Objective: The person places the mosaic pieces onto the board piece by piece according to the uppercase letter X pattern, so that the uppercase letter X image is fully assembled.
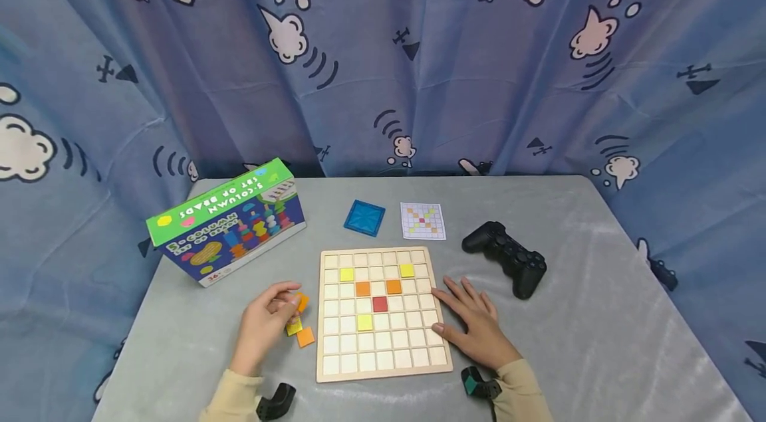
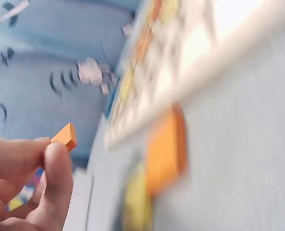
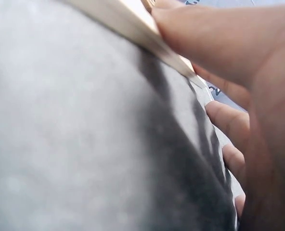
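Note:
Between thumb and fingertip, my left hand (image 1: 266, 322) pinches a small orange tile (image 2: 65, 136), left of the wooden grid board (image 1: 383, 372). Below that hand lie a yellow tile (image 1: 294, 327) and another orange tile (image 1: 306, 337), both blurred in the left wrist view. My right hand (image 1: 475, 325) is spread flat beside the board, thumb and fingertips at its right edge. In the grid sit several coloured tiles: a red tile (image 1: 380, 304) near the middle, two orange ones above it, and yellow ones at upper left, upper right and lower left of the red.
A small patterned card (image 1: 423, 221) and a blue square tray (image 1: 364, 218) lie behind the board. The green and blue bead-set box (image 1: 230, 226) stands at the back left. To the right is a black game controller (image 1: 505, 259); a patterned curtain (image 1: 371, 76) hangs behind the table.

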Demonstrator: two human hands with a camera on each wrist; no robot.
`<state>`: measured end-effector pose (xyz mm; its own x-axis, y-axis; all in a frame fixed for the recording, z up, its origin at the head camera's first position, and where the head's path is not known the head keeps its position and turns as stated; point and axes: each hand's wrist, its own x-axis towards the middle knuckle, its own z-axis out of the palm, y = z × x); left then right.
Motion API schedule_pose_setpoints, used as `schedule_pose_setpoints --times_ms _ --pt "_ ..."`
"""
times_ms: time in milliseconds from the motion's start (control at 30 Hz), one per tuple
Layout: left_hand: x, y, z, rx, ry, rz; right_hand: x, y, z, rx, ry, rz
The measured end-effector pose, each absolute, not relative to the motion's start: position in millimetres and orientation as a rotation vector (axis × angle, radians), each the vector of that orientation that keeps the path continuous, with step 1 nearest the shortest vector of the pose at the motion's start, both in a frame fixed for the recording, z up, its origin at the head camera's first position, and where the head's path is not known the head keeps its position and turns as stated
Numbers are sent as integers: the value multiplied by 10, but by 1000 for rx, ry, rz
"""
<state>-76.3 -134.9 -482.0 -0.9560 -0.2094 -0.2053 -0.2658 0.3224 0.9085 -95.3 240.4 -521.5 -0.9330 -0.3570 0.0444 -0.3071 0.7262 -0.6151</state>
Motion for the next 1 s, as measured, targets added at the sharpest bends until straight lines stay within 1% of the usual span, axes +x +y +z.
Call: schedule_pose_setpoints --times_ms 67,233,400,633,800,1000 --pt "-791 -1223 -4760 -427 2359 1887 -951 2410 -5222 -542 2848 -984" --pt "-877 -878 -4677 -200 2164 2043 -946 2408 -5224 -528 2836 -983" --pt "-965 -565 -4719 -18 2154 1955 -959 2398 -5219 -521 2832 -989" --pt "-969 -181 -4884 92 2169 1842 -970 2397 -5212 -512 2853 -950" --pt "-912 -39 -4936 131 2239 1780 -963 2390 -5218 -511 2868 -930" --pt "-854 -13 -4977 197 2445 1641 -962 2385 -5228 -513 2877 -934"
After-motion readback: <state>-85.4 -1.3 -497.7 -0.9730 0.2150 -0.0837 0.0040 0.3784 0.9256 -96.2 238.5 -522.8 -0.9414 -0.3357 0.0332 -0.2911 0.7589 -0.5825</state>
